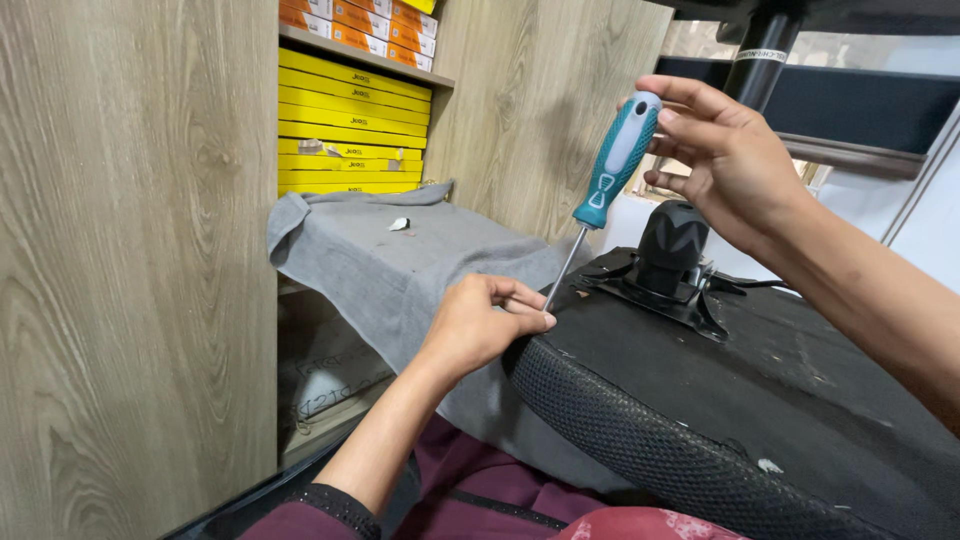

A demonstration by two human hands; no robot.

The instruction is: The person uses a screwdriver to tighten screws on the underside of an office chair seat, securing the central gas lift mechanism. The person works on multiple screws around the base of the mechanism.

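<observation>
My right hand grips the teal and grey handle of a screwdriver, which stands tilted with its thin shaft pointing down and left. My left hand pinches the shaft's tip at the near left edge of an upturned black chair seat. The seat's underside faces up, with a mesh-covered rim toward me. A black metal mechanism plate with a rubber boot is mounted on the seat, just right of the screwdriver. Whatever lies under the tip is hidden by my fingers.
A grey cloth with a small white scrap on it drapes over a shelf behind my left hand. Yellow flat boxes and orange boxes are stacked on the shelves. Wood-grain panels stand left and behind. A black chair base rises at the upper right.
</observation>
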